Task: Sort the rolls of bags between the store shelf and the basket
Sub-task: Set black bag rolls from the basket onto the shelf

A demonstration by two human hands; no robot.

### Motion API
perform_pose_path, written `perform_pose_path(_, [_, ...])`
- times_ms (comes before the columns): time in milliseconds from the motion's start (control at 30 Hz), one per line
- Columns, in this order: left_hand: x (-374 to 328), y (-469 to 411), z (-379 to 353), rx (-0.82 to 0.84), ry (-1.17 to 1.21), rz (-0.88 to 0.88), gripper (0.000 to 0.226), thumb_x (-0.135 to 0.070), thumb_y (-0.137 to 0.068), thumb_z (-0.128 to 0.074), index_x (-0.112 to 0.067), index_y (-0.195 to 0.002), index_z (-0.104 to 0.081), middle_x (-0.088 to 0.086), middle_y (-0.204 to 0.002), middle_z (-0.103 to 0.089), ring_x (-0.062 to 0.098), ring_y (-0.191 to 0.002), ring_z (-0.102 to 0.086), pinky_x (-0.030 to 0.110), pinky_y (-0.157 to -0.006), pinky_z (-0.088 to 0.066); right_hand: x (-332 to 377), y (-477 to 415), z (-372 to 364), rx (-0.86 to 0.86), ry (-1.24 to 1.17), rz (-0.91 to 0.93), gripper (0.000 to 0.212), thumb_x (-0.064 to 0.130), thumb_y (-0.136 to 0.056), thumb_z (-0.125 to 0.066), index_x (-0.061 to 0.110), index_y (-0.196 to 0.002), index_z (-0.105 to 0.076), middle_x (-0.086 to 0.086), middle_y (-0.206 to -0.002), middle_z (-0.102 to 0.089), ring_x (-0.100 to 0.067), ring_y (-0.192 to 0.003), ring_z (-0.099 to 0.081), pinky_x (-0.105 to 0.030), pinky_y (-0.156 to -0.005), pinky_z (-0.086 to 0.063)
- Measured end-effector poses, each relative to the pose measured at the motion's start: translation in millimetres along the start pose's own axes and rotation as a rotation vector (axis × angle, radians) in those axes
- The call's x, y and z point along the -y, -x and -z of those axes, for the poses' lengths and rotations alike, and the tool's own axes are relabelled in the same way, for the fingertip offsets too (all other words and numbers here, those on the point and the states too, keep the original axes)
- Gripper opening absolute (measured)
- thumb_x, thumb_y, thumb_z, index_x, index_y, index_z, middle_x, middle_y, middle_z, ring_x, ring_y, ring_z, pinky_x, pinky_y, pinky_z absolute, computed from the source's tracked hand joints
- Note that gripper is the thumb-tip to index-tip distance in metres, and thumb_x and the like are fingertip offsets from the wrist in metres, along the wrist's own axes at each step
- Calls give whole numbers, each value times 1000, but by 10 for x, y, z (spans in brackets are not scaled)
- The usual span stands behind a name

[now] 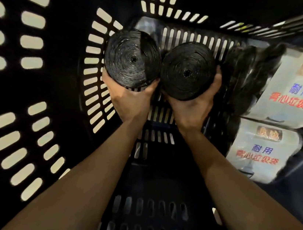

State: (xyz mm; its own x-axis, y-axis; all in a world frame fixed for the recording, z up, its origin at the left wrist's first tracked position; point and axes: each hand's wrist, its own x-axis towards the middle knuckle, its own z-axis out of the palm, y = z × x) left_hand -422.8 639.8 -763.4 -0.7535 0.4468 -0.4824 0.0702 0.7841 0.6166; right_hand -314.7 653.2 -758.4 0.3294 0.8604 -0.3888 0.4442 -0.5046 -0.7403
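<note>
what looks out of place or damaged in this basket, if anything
Nothing stands out. The left hand and the right hand each hold a tightly wound black roll of bags, end-on and intact, inside the black slotted plastic basket. Two white-labelled packs of rolls lie neatly along its right side.

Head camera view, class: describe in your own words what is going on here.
A person reaches both arms down into a dark slotted plastic basket. The left hand grips one black roll of bags from below. The right hand grips a second black roll beside it. Both rolls have their coiled ends facing the camera. Against the basket's right side lie two pale wrapped packs with blue and red print, an upper pack and a lower pack.
</note>
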Motion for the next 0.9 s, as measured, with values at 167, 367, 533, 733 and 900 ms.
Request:
perform_pose_path(167, [-95, 49, 42, 26, 20, -40, 108, -14, -59, -88, 2, -142, -21, 2, -130, -40, -22, -99, -42, -13, -83, -21, 23, -7, 3, -11, -11, -8, 103, 22, -60, -90, 5, -140, -28, 4, -120, -50, -4, -110, -52, -1, -89, -38])
perform_pose_path(367, [-237, 57, 211, 55, -15, -55, 105, -28, -59, -88, -3, -140, -27, 8, -137, -43, 10, -123, -39, -9, -92, -19, 178, 48, 115, 60, 19, -56, 109, 29, -55, -91, 11, -141, -26, -8, -136, -47, -15, -123, -47, -18, -101, -38])
perform_pose_path(533, [-481, 213, 578, 105, -77, -22, 99, -33, -59, -88, -12, -138, -32, 5, -136, -49, 16, -124, -46, 18, -105, -35, 439, 226, 364, 160, 61, -67, 106, 27, -54, -91, 11, -138, -29, -7, -136, -44, -14, -125, -41, -1, -94, -26])
perform_pose_path(733, [-896, 510, 1148, 126, -202, -76, 99, -41, -56, -88, -10, -136, -37, 6, -133, -52, 22, -124, -48, 21, -103, -31, 966, 517, 758, 177, 8, -164, 103, 26, -52, -92, 16, -135, -33, 4, -125, -49, -12, -119, -47, -20, -97, -39])
perform_pose_path(900, [-1418, 881, 1655, 215, -203, -153, 90, -35, -57, -89, -12, -130, -41, 2, -125, -57, 19, -117, -54, 13, -90, -32, 1468, 770, 1346, 190, 70, -127, 105, 28, -53, -92, 17, -138, -32, -3, -133, -48, -15, -122, -45, -18, -97, -33])
